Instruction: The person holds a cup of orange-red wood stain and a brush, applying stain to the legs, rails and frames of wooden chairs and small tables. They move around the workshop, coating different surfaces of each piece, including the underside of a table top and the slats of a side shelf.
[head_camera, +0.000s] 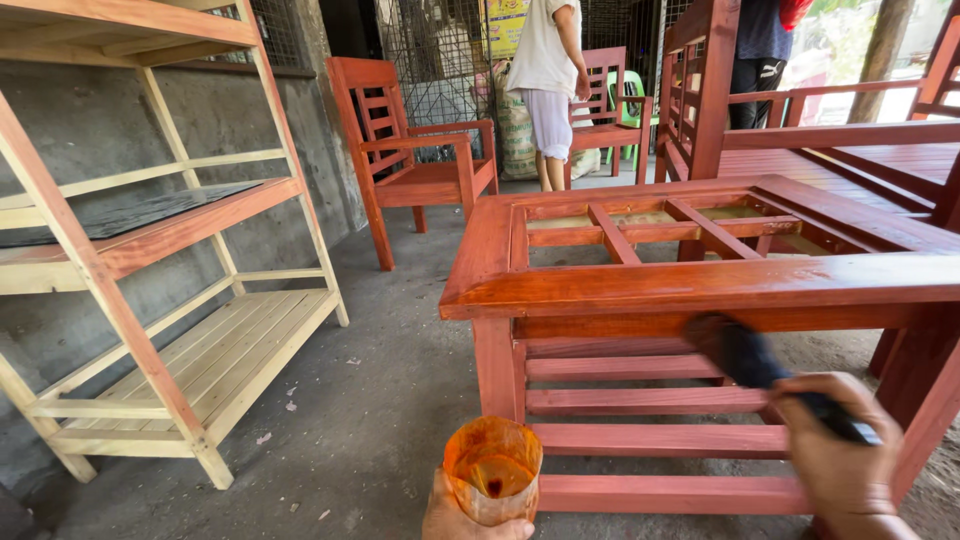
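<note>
Cut-off plastic cup (492, 468) of reddish stain sits right up close, my left hand (470, 518) wrapped round its base. My right hand (838, 458) is gripping the brush (745, 355), bristles against the red table (690, 285) apron under the top.

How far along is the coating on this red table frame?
Done, by the look: the table frame's top rail shines wet and glossy. In hand: the right hand presses a brush against the apron under that rail, while the left hand holds the stain cup. Left, probably: the lower slats, which look duller.
</note>
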